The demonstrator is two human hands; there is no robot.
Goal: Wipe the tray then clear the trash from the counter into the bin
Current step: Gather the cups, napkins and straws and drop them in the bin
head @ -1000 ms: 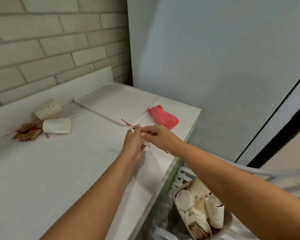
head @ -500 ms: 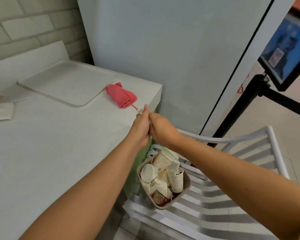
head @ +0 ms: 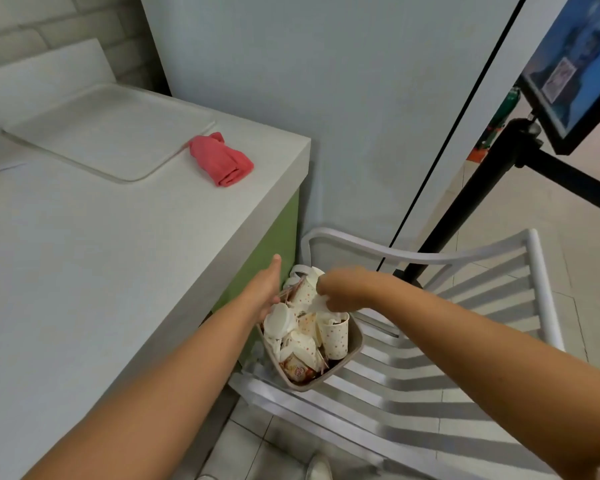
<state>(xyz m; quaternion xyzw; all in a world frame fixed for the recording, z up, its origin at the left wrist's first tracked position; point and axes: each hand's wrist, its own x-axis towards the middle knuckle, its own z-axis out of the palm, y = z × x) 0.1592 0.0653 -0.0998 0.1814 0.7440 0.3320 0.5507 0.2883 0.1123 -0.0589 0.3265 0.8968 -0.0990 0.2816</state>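
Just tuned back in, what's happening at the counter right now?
A person is putting trash into the bin, which sits on a white chair beside the counter and is already full of paper cups. The right hand pinches a white scrap above the bin. The left hand is at the bin's left rim, and whether it holds anything is unclear. The tray lies on the counter with the pink cloth next to it, and neither hand touches them.
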